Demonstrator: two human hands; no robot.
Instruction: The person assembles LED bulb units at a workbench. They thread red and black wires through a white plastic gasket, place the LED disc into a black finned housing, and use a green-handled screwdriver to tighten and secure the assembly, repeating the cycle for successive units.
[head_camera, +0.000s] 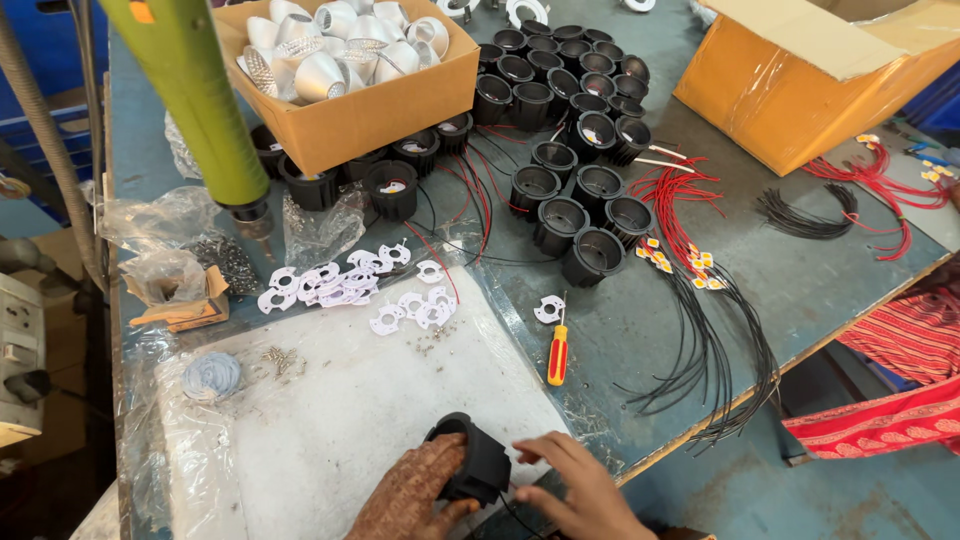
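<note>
A black round lamp housing (470, 462) lies on its side at the near edge of the bench, on a clear plastic sheet (330, 420). My left hand (412, 496), patterned with dark henna, grips it from below. My right hand (578, 488) touches its right side, where thin wires leave the housing. Many more black housings (570, 150) stand in a group at the middle and back of the grey bench (640, 330). White flat ring-shaped pieces (350, 285) lie scattered beyond the sheet.
A green hanging power tool (195, 110) hangs at the left. An open carton of white reflectors (345, 60) stands behind it, a second carton (810, 75) at the back right. Red and black wire bundles (700, 300), a red-and-yellow screwdriver (557, 355), and a small box of screws (190, 290) lie about.
</note>
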